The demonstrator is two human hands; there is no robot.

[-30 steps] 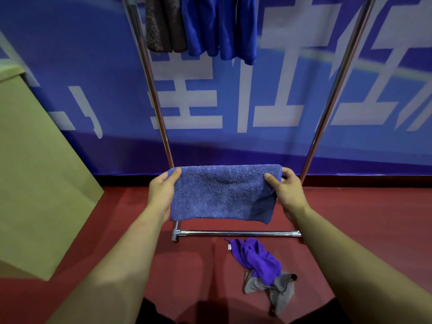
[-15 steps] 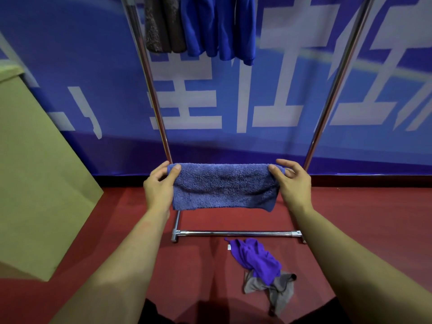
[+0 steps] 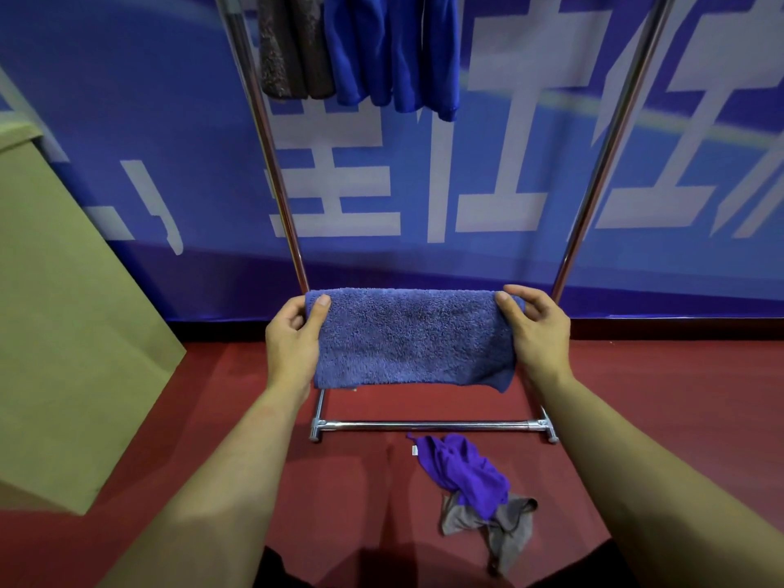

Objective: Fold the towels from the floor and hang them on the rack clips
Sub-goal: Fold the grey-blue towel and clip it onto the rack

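Observation:
A folded blue-violet terry towel (image 3: 409,337) hangs stretched between my hands in front of the rack. My left hand (image 3: 292,339) pinches its upper left corner with the thumb on the front. My right hand (image 3: 536,331) pinches the upper right corner, thumb on top and fingers spread behind. On the red floor lie a purple towel (image 3: 462,468) and, partly under it, a grey towel (image 3: 500,528). At the top of the chrome rack (image 3: 424,425) hang a brown towel (image 3: 290,44) and a bright blue towel (image 3: 392,48). The clips are out of view.
The rack's two uprights (image 3: 271,154) rise against a blue banner wall (image 3: 466,184) with white characters. A tan cardboard panel (image 3: 63,311) leans at the left. The red floor (image 3: 662,388) extends to the right of the rack.
The towel has been folded shorter than a second ago: its lower edge rose. Since half a second ago my hands have held it at about the same height.

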